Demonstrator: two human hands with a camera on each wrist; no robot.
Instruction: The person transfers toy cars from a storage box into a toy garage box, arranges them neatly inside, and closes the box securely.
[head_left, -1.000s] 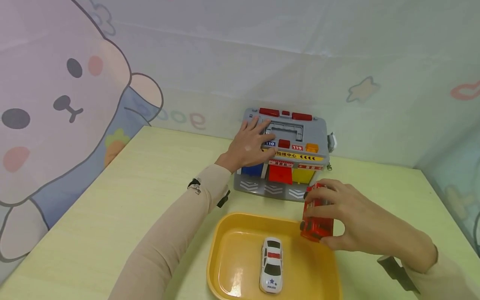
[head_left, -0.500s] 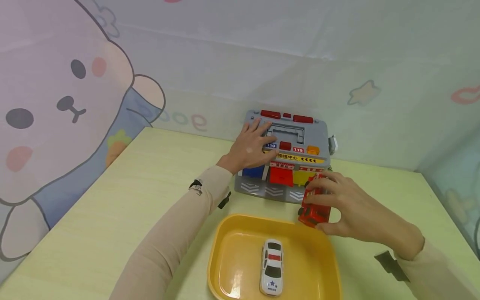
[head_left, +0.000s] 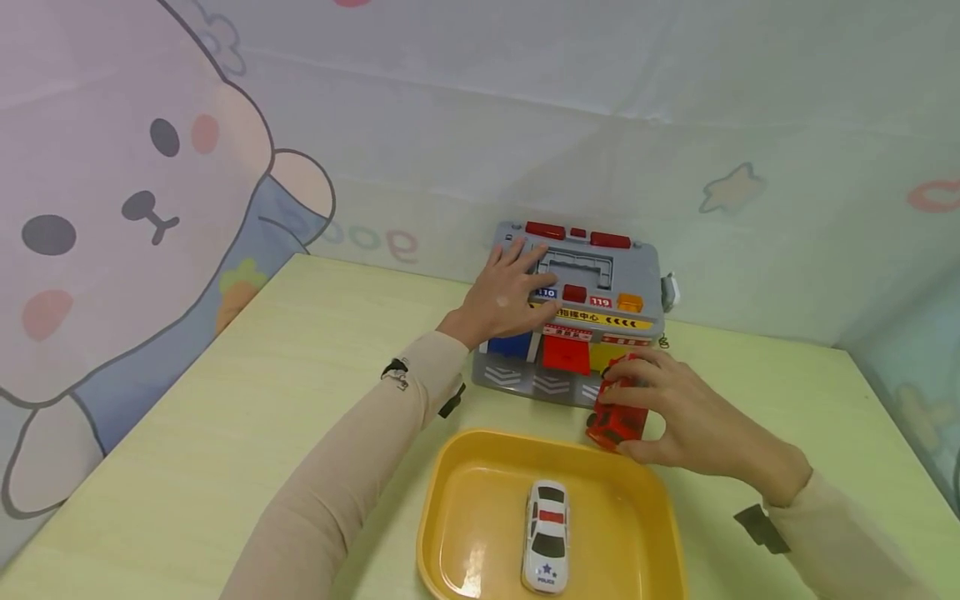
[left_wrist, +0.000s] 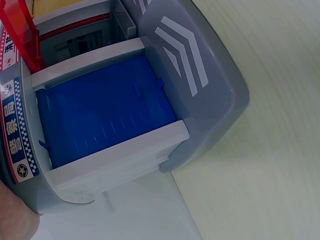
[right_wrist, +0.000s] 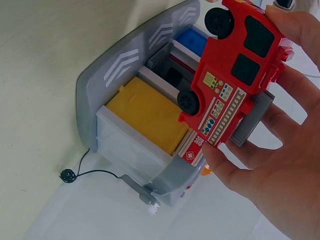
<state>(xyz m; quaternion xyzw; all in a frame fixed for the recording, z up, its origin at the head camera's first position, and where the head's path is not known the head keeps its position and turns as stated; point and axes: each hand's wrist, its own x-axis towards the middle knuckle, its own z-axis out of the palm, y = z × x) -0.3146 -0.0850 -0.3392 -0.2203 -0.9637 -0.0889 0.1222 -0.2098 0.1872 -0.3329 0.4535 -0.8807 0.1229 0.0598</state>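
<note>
The red fire truck [right_wrist: 230, 85] feels to me like light, stiff, smooth plastic, so my right hand [head_left: 675, 408] pinches it by its flat sides, clear of the black wheels, just before the toy garage [head_left: 577, 308]. My left hand [head_left: 502, 292] lies spread, fingers straight, on the garage roof.

Over the last second, the right hand [head_left: 678, 417] moves forward and slightly left, away from the person, carrying the red plastic toy fire engine [head_left: 617, 415] that it grips. One second ago, the fire engine overlaps the far right rim of the yellow plastic tray [head_left: 450, 467]. It now lies beyond that rim, directly in front of the yellow door [right_wrist: 145, 112] of the grey plastic toy garage [head_left: 637, 279].
</note>
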